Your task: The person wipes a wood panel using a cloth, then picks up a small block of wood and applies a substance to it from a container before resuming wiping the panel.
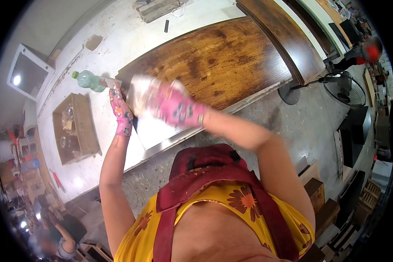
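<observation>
Here, just left of the frame's centre, both my hands are in pink patterned gloves over a white workbench [96, 166]. My right hand [177, 107] is closed around a bunched white cloth [139, 94], pressing it at the near left corner of a large dark brown stained wooden panel [214, 61] that runs from the centre toward the upper right. My left hand [122, 111] rests just beside the cloth at the panel's edge, fingers curled, though I cannot tell whether it grips anything. Just beyond it, toward the upper left, a green plastic bottle [88, 80] lies on its side on the bench. Farther left an open wooden box [88, 126] holds small jars. A second dark curved panel [284, 39] sits at the upper right. A standing fan [345, 89] is on the concrete floor at the right edge. My yellow flowered top and dark red apron [205, 174] fill the bottom of the frame. Another person sits at the lower left corner.
</observation>
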Motion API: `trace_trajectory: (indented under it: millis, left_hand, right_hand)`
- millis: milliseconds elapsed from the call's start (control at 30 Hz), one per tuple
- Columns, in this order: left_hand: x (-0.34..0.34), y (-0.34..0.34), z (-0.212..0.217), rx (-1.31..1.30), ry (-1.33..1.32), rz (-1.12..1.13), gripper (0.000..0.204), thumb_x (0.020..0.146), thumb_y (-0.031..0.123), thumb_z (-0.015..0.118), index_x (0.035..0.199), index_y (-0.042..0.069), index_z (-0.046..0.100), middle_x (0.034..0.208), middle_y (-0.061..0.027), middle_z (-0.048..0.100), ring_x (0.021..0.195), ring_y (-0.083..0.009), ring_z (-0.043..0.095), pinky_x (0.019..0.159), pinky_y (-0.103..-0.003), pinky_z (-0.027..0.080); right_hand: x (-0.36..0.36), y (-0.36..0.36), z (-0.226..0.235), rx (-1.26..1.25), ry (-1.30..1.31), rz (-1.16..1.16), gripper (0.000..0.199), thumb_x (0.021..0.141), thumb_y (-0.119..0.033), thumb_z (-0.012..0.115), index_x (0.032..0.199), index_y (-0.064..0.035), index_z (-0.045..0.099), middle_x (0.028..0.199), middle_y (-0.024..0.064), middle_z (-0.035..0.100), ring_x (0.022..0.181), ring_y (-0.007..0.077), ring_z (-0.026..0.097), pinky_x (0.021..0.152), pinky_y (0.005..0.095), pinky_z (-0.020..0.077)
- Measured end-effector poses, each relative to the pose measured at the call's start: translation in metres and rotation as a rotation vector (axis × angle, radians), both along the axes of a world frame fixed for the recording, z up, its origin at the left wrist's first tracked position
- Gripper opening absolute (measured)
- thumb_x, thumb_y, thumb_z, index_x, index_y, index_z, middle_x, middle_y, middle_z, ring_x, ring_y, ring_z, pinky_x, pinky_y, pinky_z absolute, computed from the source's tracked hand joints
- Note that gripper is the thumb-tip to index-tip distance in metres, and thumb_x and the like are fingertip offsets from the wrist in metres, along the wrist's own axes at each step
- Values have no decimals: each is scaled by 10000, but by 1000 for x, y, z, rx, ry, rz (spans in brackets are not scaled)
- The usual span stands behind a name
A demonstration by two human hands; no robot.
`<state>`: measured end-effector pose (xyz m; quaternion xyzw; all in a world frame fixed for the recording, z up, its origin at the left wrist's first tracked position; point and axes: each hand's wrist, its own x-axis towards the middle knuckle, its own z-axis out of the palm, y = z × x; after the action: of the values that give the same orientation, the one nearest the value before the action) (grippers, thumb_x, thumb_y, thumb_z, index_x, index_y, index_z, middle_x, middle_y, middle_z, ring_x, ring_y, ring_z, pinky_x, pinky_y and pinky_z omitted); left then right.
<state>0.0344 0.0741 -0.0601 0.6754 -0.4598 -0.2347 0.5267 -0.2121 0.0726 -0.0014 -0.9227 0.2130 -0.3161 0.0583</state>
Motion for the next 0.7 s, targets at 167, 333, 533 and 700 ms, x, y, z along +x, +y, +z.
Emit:
trace_trajectory:
  millis: [167, 333, 533, 700]
  left_hand:
    - [-16, -1, 13, -184, 195, 194, 452, 949, 411, 500, 1160, 12, 533, 1092, -86, 571, 1015, -161, 498, 907, -275, 353]
    - [-75, 37, 41, -97, 203, -148, 519, 965, 257, 501, 1366, -36, 352, 1308, -228, 457, 1199, -291, 471, 987, -354, 401]
    - [-175, 10, 54, -173, 541, -167, 614, 873, 257, 660, 1357, 23, 363, 1217, -134, 499, 1120, -205, 510, 934, -290, 453]
    - [-188, 4, 28, -322, 273, -238, 652, 829, 184, 699, 1355, -19, 372, 1347, -157, 445, 1229, -214, 448, 1023, -310, 362]
  right_hand:
    - [-12, 66, 1, 429, -18, 454, 384, 750, -176, 620, 1130, -132, 590, 1157, 75, 605, 1088, 244, 575, 863, 368, 477]
    - [-63, 11, 33, 526, -223, -216, 494, 790, -203, 639, 1256, -75, 536, 1159, 163, 584, 1067, 315, 559, 932, 398, 452]
    - [-68, -11, 12, 784, -603, 8, 754, 834, -308, 656, 1429, -19, 294, 1442, 156, 355, 1338, 295, 329, 1104, 381, 269]
    - [-68, -43, 26, 1067, -602, 66, 632, 836, -210, 649, 1364, 27, 397, 1348, 143, 464, 1244, 229, 444, 1058, 322, 324]
